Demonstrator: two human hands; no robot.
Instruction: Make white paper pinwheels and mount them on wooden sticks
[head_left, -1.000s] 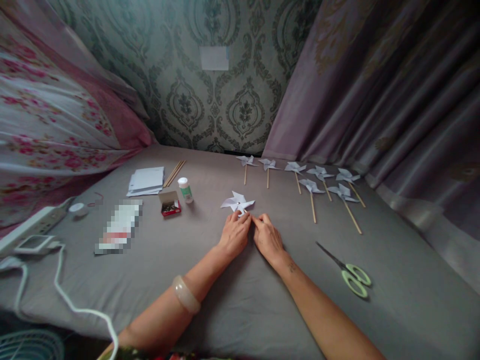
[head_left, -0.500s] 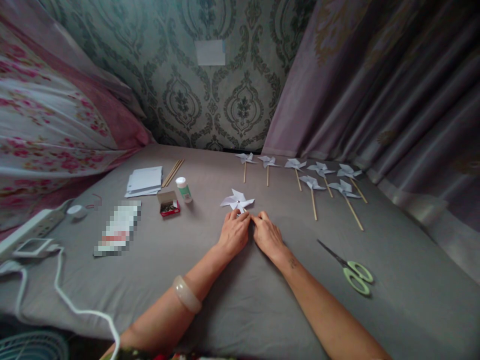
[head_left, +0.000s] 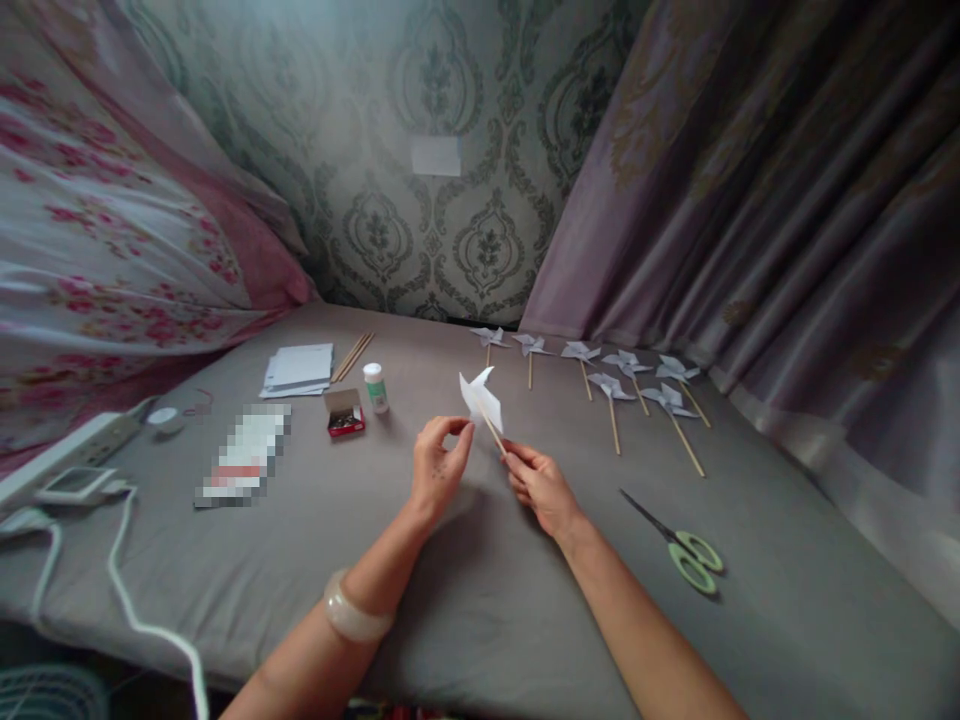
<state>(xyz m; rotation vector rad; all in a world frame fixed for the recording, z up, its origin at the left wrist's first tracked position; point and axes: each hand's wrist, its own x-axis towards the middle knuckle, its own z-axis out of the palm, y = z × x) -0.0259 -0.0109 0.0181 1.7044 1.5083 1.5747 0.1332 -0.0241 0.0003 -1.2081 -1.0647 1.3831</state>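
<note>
My right hand is closed around the lower end of a thin wooden stick. A white paper pinwheel sits at the stick's upper end, tilted up off the bed, its back towards me. Just left of it is my left hand, fingers curved and a gap showing between thumb and forefinger. Its fingertips come close to the lower blade; whether they touch it I cannot make out. Several finished pinwheels on sticks lie beyond, towards the back right.
Green-handled scissors lie on the grey sheet to the right. Leftward are an open red box of small metal pieces, a white-capped bottle, loose sticks, a stack of paper and a power strip with white cables.
The pinwheel has come up off the sheet and turned its back to me, its stick now in my right hand. My left hand has moved slightly left and come away from it.
</note>
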